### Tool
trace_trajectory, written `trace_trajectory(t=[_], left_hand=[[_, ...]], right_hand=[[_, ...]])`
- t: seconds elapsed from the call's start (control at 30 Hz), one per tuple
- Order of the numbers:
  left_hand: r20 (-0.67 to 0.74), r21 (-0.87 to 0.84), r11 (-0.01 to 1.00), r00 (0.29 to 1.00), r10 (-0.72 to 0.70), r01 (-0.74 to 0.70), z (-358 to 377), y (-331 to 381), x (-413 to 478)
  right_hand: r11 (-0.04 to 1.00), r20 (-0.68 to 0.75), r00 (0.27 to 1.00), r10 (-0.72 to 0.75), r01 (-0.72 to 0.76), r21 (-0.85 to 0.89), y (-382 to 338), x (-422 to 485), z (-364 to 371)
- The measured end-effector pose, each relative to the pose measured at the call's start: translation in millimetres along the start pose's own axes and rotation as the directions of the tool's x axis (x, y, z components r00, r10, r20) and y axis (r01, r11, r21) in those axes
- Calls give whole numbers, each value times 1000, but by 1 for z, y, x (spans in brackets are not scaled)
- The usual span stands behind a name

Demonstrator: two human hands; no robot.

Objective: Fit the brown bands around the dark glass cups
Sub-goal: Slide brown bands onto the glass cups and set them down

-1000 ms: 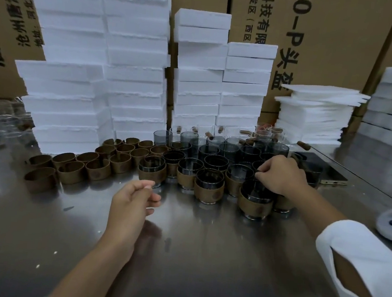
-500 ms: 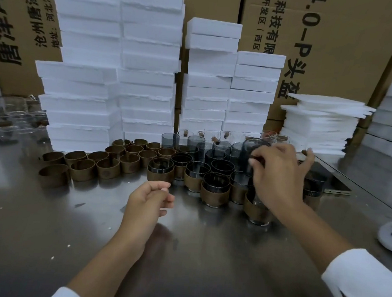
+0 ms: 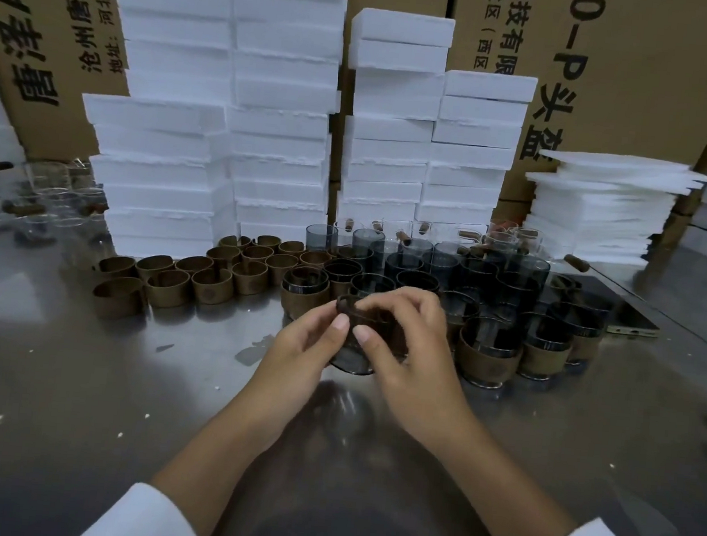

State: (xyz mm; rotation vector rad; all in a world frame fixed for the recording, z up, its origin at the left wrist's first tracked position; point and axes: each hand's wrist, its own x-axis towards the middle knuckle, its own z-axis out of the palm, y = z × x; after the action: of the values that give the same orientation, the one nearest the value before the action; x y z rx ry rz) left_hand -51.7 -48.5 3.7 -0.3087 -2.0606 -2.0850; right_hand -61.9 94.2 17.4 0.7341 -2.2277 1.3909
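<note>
Dark glass cup [image 3: 350, 359] sits btwn our two hands, held just above the steel table [image 3: 77, 372] and tilted w/ its base toward us. L hand [image 3: 302, 344] curls round its left side, thumb on the wall. R hand [image 3: 417, 350] curls over the right side, thumb beside the other. Brown band [image 3: 346, 303] shows at the cup's far end, by our fingertips; can't tell how far on it is. Behind: banded cups [image 3: 489, 356] to the right, bare cups [image 3: 442, 262] further back, loose bands [image 3: 209, 287] left, foam blocks [image 3: 282, 90] at the back.
</note>
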Motion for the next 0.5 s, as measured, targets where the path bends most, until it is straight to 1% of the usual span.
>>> trace_trajectory(t=[0.07, 0.1, 0.13, 0.17, 0.2, 0.3, 0.4, 0.5], left_hand=[[5, -8, 1000, 1000, 2, -2, 1, 1, -1], [-5, -32, 999, 1000, 7, -7, 1, 1, -1], [-16, -57, 998, 1000, 17, -18, 2, 2, -1], [-28, -73, 997, 999, 23, -25, 3, 2, -2], [-37, -79, 996, 999, 26, -29, 5, 3, -2], [-48, -85, 996, 999, 16, -20, 9, 3, -6], [-13, -81, 995, 998, -63, 62, 5, 5, -6], [-18, -7, 994, 994, -111, 111, 5, 7, -4]], right_hand=[[978, -13, 989, 147, -144, 149, 3, -3, 1], [947, -6, 974, 224, -217, 236, 5, -3, 3], [911, 17, 962, 272, -263, 318, 6, -3, 5], [882, 45, 958, 283, -279, 381, 8, -4, 7], [866, 72, 962, 265, -270, 421, 10, -5, 9], [872, 132, 968, 214, -250, 420, 10, -10, 12], [873, 147, 962, 232, -272, 405, 11, -11, 11], [878, 137, 960, 245, -279, 388, 14, -11, 9]])
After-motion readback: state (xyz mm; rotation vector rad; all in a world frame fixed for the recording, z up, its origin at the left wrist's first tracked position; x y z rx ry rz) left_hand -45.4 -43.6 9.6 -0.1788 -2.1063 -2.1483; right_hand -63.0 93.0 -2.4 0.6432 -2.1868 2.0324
